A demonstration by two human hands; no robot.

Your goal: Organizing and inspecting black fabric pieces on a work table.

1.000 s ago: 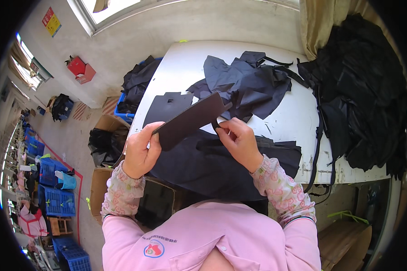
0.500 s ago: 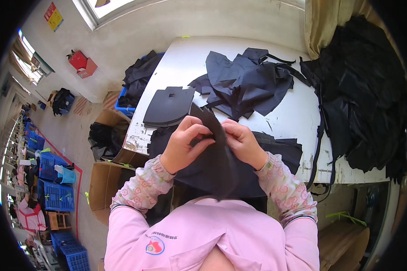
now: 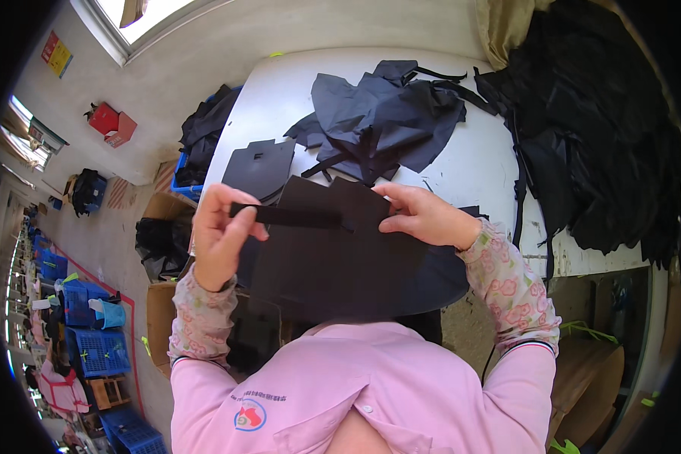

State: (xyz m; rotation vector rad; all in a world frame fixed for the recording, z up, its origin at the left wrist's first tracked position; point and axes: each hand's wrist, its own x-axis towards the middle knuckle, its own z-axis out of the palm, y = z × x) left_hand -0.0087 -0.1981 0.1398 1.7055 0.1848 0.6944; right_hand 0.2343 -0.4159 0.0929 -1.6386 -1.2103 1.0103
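Note:
A stiff black panel [image 3: 337,265] with a notched top edge is held up in front of my chest, its broad face showing. My right hand [image 3: 427,217] grips its upper right edge between thumb and fingers. A flat black strap [image 3: 299,216] stretches across the panel to a small slot near its middle. My left hand [image 3: 223,231] pinches the strap's free end, off the panel's left side. Whether the strap passes fully through the slot cannot be made out. Beyond the left hand, similar slotted black panels [image 3: 257,170] lie stacked on the table.
Crumpled black fabric pieces with straps [image 3: 386,113] lie on the white table [image 3: 480,170]. A large black fabric heap [image 3: 583,136] hangs over its right end. At the left stand a blue crate [image 3: 185,180] of black pieces and an open cardboard box [image 3: 161,303].
The panel has turned from edge-on to face-on. My hands have moved apart, the left drawing the strap out leftward while the right holds the panel's edge.

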